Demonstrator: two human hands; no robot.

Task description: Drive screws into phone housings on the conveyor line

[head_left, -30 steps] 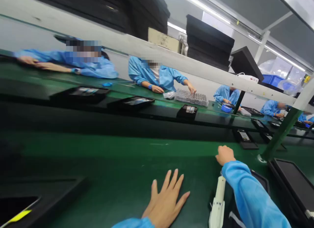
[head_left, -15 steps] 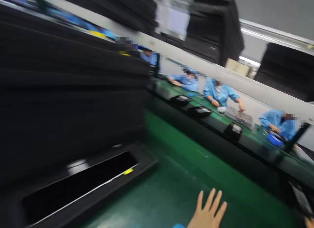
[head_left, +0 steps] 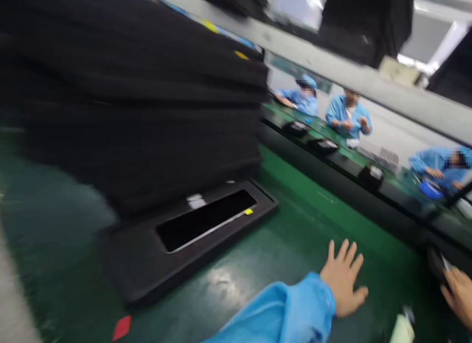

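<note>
My left hand point(head_left: 342, 279), in a blue sleeve, is spread with fingers apart over the green tabletop point(head_left: 295, 240) and holds nothing. At the right edge my right hand point(head_left: 460, 293) is partly cut off. Its thumb and fingers close on the edge of a dark flat object point(head_left: 435, 264), blurred and in shadow. Left of my left hand lies a black foam tray point(head_left: 147, 279) with a long black screen panel point(head_left: 210, 219) set in it. A yellow tab point(head_left: 248, 212) sits at the panel's edge.
A tall stack of black foam trays point(head_left: 165, 112) rises behind the panel. A red tag point(head_left: 121, 328) and a pale green bottle-like thing point(head_left: 402, 328) are near the front. Several co-workers in blue sit across at a green bench with black boxes point(head_left: 371, 176).
The view has swung left and back, so more of the tray and my left sleeve show. My left hand stays spread. More of my right hand has come into view.
</note>
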